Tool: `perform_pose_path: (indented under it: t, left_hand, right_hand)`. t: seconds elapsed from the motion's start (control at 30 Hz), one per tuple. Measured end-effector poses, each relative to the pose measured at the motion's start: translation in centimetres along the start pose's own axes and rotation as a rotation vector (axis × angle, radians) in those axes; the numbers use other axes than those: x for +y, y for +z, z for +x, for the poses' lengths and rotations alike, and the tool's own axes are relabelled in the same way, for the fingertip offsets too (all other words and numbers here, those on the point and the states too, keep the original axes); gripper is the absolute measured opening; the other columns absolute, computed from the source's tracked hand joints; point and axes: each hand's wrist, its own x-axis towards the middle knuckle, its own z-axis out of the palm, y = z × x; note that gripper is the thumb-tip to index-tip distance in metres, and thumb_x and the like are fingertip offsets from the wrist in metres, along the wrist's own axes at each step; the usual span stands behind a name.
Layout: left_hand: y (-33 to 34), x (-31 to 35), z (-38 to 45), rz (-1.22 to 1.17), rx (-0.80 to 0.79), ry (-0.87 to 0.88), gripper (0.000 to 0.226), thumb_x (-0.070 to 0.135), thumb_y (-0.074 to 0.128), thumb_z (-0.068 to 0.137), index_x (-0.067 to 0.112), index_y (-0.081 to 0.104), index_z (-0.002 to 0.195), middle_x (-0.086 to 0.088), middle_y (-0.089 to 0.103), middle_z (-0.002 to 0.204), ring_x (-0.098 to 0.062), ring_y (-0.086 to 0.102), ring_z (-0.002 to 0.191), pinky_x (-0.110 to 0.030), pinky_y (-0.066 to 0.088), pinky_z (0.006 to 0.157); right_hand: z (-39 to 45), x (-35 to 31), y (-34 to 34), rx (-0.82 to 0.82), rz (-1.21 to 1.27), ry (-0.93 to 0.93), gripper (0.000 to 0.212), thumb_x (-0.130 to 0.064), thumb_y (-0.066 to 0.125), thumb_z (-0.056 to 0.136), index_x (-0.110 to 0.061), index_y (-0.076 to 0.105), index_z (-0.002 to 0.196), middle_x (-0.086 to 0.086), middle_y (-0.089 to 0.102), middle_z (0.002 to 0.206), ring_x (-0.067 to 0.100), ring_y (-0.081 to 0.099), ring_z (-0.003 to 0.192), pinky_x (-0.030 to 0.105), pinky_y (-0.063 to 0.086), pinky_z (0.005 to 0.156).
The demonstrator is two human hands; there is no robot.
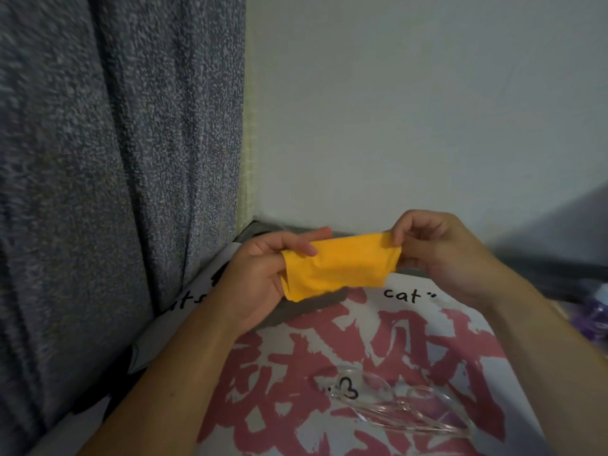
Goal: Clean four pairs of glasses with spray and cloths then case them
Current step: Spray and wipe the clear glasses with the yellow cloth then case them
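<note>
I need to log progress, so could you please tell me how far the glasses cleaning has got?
Nothing visibly finished: no case or spray is in view. In hand: left hand and right hand pinch the orange cloth stretched between them. Left: the clear-framed glasses lie uncased on the printed mat.

It looked like a room in a home, a tight corner rather than a workplace. A speckled grey-blue curtain (115, 159) hung on the left against a plain pale wall (411, 110). The work surface wore a white cover (329, 340) printed with big pink characters and the handwritten word "cat".
</note>
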Motion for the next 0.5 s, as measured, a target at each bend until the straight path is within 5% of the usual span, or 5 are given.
perform_pose_path:
  t: [0.13, 0.4, 0.5]
  left_hand:
    - [-0.5, -0.3, 0.4, 0.013, 0.112, 0.0, 0.026, -0.004, 0.051, 0.092, 0.009, 0.072, 0.101, -0.012, 0.077, 0.103, -0.021, 0.074, 0.093, -0.031, 0.061, 0.073]
    - [-1.1, -0.7, 0.8, 0.096, 0.19, -0.136, 0.025, 0.005, 0.043, 0.103, 0.006, 0.068, 0.106, -0.008, 0.077, 0.087, -0.018, 0.074, 0.073, -0.033, 0.061, 0.06]
    - [-1.0, -0.7, 0.7, 0.072, 0.189, -0.198, 0.027, 0.013, 0.047, 0.101, 0.005, 0.072, 0.108, -0.01, 0.076, 0.092, -0.019, 0.072, 0.074, -0.035, 0.061, 0.062]
  right_hand:
    - [-0.3, -0.5, -0.7, 0.005, 0.022, 0.079, 0.036, 0.01, 0.055, 0.095, -0.014, 0.065, 0.119, 0.017, 0.076, 0.094, 0.027, 0.073, 0.078, 0.035, 0.061, 0.075]
    - [-0.5, -0.9, -1.3, 0.025, -0.08, 0.061, 0.025, 0.008, 0.054, 0.097, -0.011, 0.069, 0.102, 0.029, 0.071, 0.091, 0.031, 0.071, 0.075, 0.036, 0.061, 0.075]
    - [-0.5, -0.7, -1.1, -0.002, -0.059, 0.034, 0.024, 0.001, 0.059, 0.094, -0.015, 0.077, 0.091, 0.02, 0.073, 0.093, 0.029, 0.071, 0.08, 0.036, 0.061, 0.076]
